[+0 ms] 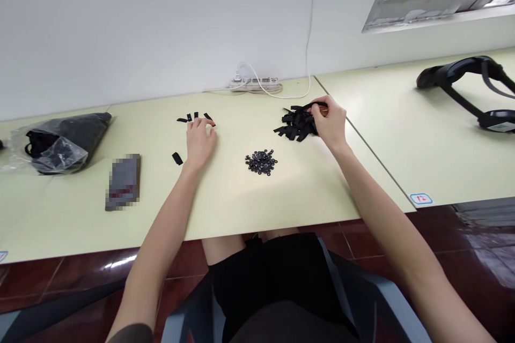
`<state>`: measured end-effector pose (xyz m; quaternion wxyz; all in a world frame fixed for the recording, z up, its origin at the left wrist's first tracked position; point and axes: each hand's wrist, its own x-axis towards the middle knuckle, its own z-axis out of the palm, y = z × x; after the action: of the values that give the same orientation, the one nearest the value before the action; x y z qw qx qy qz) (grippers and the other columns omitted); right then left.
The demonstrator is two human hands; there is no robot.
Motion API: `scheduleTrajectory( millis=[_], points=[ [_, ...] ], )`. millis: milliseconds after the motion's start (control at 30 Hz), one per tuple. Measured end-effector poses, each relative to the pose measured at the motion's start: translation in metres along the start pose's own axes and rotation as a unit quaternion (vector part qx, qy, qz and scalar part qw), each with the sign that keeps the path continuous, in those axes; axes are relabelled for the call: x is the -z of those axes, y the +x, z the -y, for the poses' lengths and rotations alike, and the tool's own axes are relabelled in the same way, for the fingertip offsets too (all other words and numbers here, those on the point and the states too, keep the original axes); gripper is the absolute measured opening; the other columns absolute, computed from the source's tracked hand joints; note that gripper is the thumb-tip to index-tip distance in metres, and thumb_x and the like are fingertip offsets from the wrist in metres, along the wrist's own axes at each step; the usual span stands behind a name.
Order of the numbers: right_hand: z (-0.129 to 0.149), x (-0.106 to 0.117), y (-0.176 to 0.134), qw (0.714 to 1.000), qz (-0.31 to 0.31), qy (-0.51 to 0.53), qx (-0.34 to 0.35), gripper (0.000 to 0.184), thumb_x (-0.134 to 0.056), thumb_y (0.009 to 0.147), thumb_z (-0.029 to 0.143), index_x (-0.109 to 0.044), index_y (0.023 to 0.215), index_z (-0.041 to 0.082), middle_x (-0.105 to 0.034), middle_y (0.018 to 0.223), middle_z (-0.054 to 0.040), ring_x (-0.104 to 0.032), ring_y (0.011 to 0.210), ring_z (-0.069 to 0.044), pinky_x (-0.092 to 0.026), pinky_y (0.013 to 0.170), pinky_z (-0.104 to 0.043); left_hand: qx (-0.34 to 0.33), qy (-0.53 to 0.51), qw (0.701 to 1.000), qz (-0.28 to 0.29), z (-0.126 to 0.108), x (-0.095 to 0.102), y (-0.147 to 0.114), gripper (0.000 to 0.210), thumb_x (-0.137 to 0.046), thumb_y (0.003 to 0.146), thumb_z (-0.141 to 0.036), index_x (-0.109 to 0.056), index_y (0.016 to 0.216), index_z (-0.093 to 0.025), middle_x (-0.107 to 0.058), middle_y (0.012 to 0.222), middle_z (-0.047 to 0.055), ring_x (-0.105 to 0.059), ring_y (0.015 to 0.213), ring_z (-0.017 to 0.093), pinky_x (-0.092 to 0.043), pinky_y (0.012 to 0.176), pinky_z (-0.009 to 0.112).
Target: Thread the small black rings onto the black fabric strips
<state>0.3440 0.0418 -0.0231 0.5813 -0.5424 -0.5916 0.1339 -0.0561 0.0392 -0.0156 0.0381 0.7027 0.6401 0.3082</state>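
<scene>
My right hand [330,122] is closed in a pinch on a black strip [317,104] at the right edge of a heap of short black strips [296,122]. My left hand [200,142] lies on the table with its fingers apart. Several loose black strips [189,117] lie just beyond its fingertips, and one of them [208,118] is close against the fingers. A single black strip [177,158] rests to the left of the left wrist. Between my two arms is a small pile of dark ring-shaped pieces [261,162], touched by neither hand.
On the left are a clear plastic bag with dark contents [66,142] and a blurred grey packet [123,182]. A power strip [255,84] with white cables sits against the wall. At the right stands a black headset-like device [462,86]. The pale table [241,203] ends before my lap.
</scene>
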Motion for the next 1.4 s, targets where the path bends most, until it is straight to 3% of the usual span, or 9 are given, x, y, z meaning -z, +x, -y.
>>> scheduleTrajectory(
  millis=[100,200,367,600,833,967,1100,1233,1400],
  points=[
    [-0.015,-0.001,0.001,0.997,0.001,-0.074,0.021,0.024,-0.063,0.098,0.029,-0.07,0.12,0.026,-0.078,0.125,-0.0119,-0.071,0.124,-0.032,-0.059,0.115,-0.057,0.002,-0.006,0.999,0.049,0.015,-0.002,0.005,0.036,-0.057,0.103,-0.03,-0.071,0.136,-0.023,-0.061,0.17,0.016,-0.042,0.162,0.043,-0.036,0.133,0.066],
    [-0.017,-0.006,-0.003,0.991,0.002,-0.123,0.041,0.032,-0.062,0.099,0.029,-0.07,0.131,0.027,-0.074,0.137,-0.0139,-0.06,0.136,-0.037,-0.05,0.122,-0.064,0.013,-0.038,0.995,0.09,0.019,-0.003,0.005,0.029,-0.06,0.103,-0.036,-0.072,0.126,-0.024,-0.065,0.167,0.017,-0.046,0.161,0.042,-0.036,0.133,0.065],
    [0.003,-0.013,-0.013,0.992,0.033,-0.105,0.068,0.025,-0.057,0.103,0.028,-0.073,0.123,0.028,-0.076,0.128,-0.0131,-0.062,0.127,-0.037,-0.052,0.116,-0.06,-0.001,-0.11,0.991,0.077,0.012,-0.002,0.003,0.009,-0.066,0.098,-0.035,-0.069,0.099,-0.026,-0.083,0.133,0.012,-0.066,0.131,0.035,-0.049,0.119,0.055],
    [0.032,-0.026,-0.034,0.984,0.128,-0.036,0.118,0.018,-0.057,0.105,0.026,-0.075,0.107,0.029,-0.077,0.115,-0.011,-0.064,0.119,-0.036,-0.051,0.113,-0.062,0.024,-0.181,0.978,0.101,0.006,0.0,0.003,0.021,-0.07,0.093,-0.03,-0.068,0.113,-0.025,-0.08,0.106,0.006,-0.072,0.103,0.024,-0.054,0.1,0.04],
    [0.046,-0.032,-0.048,0.963,0.218,-0.018,0.156,0.021,-0.054,0.107,0.02,-0.072,0.105,0.03,-0.075,0.112,-0.009,-0.063,0.115,-0.034,-0.051,0.111,-0.058,-0.033,-0.087,0.987,0.128,-0.001,-0.006,-0.001,0.027,-0.06,0.106,-0.036,-0.076,0.123,-0.023,-0.071,0.135,0.015,-0.056,0.135,0.037,-0.045,0.122,0.055],
    [0.049,-0.034,-0.051,0.958,0.235,-0.017,0.161,0.022,-0.053,0.107,0.019,-0.072,0.105,0.029,-0.075,0.112,-0.0092,-0.064,0.115,-0.033,-0.051,0.11,-0.056,-0.024,-0.089,0.986,0.135,-0.009,-0.012,-0.002,0.016,-0.068,0.101,-0.034,-0.075,0.112,-0.024,-0.073,0.13,0.013,-0.058,0.132,0.037,-0.045,0.122,0.056],
    [0.05,-0.038,-0.054,0.96,0.237,-0.004,0.151,0.02,-0.054,0.106,0.02,-0.072,0.104,0.029,-0.077,0.111,-0.0093,-0.064,0.113,-0.033,-0.052,0.11,-0.057,-0.017,-0.172,0.975,0.141,-0.023,-0.009,-0.007,0.012,-0.068,0.099,-0.034,-0.071,0.104,-0.024,-0.079,0.116,0.01,-0.069,0.113,0.03,-0.053,0.111,0.051],
    [0.061,-0.042,-0.06,0.961,0.25,0.068,0.096,0.015,-0.06,0.11,0.034,-0.072,0.115,0.028,-0.079,0.119,-0.0092,-0.069,0.114,-0.03,-0.056,0.11,-0.054,0.01,-0.324,0.935,0.143,-0.05,-0.002,-0.018,0.033,-0.086,0.091,-0.05,-0.074,0.108,-0.025,-0.083,0.107,0.007,-0.076,0.1,0.025,-0.061,0.101,0.046],
    [0.075,-0.044,-0.064,0.928,0.298,0.222,-0.009,0.039,-0.079,0.103,0.057,-0.069,0.128,0.029,-0.077,0.126,-0.0083,-0.073,0.116,-0.026,-0.063,0.104,-0.045,-0.027,-0.418,0.89,0.182,-0.085,0.002,-0.034,0.043,-0.095,0.085,-0.054,-0.075,0.106,-0.023,-0.083,0.107,0.008,-0.08,0.106,0.025,-0.064,0.104,0.045]
  ],
)
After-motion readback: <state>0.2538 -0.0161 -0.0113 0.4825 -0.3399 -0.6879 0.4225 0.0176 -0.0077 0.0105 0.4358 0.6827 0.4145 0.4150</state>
